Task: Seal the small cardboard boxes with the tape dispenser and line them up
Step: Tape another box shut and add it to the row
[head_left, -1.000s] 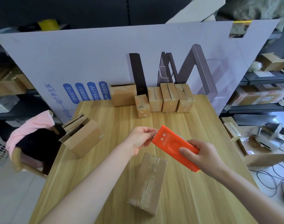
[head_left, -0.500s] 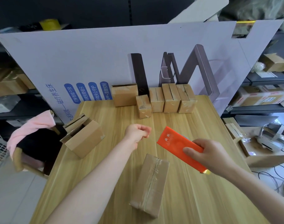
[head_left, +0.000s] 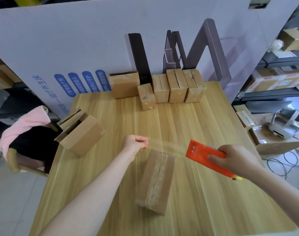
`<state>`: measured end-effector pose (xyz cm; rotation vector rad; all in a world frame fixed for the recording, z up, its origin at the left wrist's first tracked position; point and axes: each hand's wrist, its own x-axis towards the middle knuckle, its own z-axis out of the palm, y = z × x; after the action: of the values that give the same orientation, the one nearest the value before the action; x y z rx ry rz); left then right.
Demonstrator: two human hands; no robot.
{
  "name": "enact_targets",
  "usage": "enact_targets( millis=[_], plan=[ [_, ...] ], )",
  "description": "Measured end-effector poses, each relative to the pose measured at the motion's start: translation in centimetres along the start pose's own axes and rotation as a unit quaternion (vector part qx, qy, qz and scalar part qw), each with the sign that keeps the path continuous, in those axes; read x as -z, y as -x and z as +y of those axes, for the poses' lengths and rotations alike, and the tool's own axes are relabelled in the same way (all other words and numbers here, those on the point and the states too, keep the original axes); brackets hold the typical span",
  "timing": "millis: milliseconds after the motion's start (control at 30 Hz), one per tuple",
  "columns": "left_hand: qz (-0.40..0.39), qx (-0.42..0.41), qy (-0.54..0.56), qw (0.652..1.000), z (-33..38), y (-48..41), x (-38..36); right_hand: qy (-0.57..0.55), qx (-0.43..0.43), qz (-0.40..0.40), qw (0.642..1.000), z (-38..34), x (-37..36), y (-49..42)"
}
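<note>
A small cardboard box (head_left: 156,180) lies on the wooden table (head_left: 187,126) in front of me, old tape along its top seam. My right hand (head_left: 237,159) grips the orange tape dispenser (head_left: 203,155) above and right of the box. My left hand (head_left: 136,144) pinches the free end of a clear tape strip (head_left: 167,145), which is stretched between the two hands just above the box's far end. A row of sealed boxes (head_left: 177,86) stands at the table's back edge.
An open cardboard box (head_left: 79,133) lies at the table's left edge. A white printed board (head_left: 77,48) stands behind the table. A chair with a pink cloth (head_left: 24,125) is on the left. Shelves, a headset (head_left: 284,124) and cables are on the right.
My hands have moved apart: the left drew back to the left pinching the tape end, the right pulled the dispenser to the right, and a strip of tape now spans between them.
</note>
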<state>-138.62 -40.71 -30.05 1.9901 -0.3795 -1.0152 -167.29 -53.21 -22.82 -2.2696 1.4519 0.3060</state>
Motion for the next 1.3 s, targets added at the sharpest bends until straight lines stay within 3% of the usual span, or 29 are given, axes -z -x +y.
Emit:
enact_targets(
  millis=[567,767,833,933,1067,1300],
  plan=[
    [0.053,0.022,-0.02,0.998,-5.3,-2.4,-3.3,0.085,0.0,-0.015,0.996,-1.5,-5.1,-3.0],
    [0.124,0.055,-0.134,0.982,-6.5,-1.8,-5.2,0.105,0.016,0.01,0.994,-3.2,-5.8,-2.8],
    [0.156,0.073,-0.098,0.98,-7.2,-1.2,-5.4,0.107,0.012,0.015,0.994,-3.4,-5.8,-2.6],
    [0.192,-0.006,-0.029,0.981,-7.8,0.6,-6.1,0.114,0.013,0.025,0.993,-3.8,-6.1,-2.4],
    [0.15,-0.069,-0.006,0.986,-7.9,1.4,-6.5,0.131,0.016,0.022,0.991,-4.6,-5.8,-2.2],
    [0.081,-0.077,0.001,0.994,-8.3,0.8,-6.4,0.153,0.033,0.029,0.987,-6.8,-4.9,-2.8]
  ],
)
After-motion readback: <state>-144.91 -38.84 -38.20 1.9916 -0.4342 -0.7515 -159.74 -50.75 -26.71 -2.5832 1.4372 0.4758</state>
